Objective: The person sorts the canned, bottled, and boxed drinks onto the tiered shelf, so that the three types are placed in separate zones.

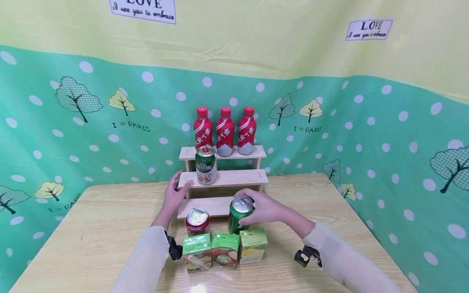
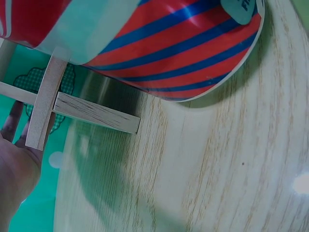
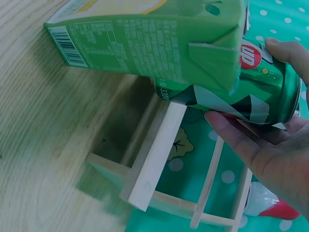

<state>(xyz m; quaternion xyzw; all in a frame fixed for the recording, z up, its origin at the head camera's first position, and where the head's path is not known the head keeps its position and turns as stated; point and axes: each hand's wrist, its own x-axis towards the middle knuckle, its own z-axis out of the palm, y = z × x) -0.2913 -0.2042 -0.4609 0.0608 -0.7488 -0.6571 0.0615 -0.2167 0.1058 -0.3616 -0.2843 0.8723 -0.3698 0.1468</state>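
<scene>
My right hand (image 1: 261,207) grips a green 7UP can (image 1: 242,207), fingers and thumb round its side, in front of the lowest step of a small wooden shelf rack (image 1: 238,178). In the right wrist view the 7UP can (image 3: 270,92) is partly hidden by a juice carton. At the rack's left end, my left hand (image 1: 176,197) holds the middle board, its thumb in front and fingers behind. A green and white can (image 1: 206,167) stands on that board near the thumb. A red can (image 1: 198,221) stands before the rack's bottom left.
Three red bottles (image 1: 225,132) stand along the top board. Three green drink cartons (image 1: 224,250) form a row on the wooden table (image 1: 110,236), in front of the cans and between both forearms. A patterned cloth (image 1: 154,89) hangs behind the table.
</scene>
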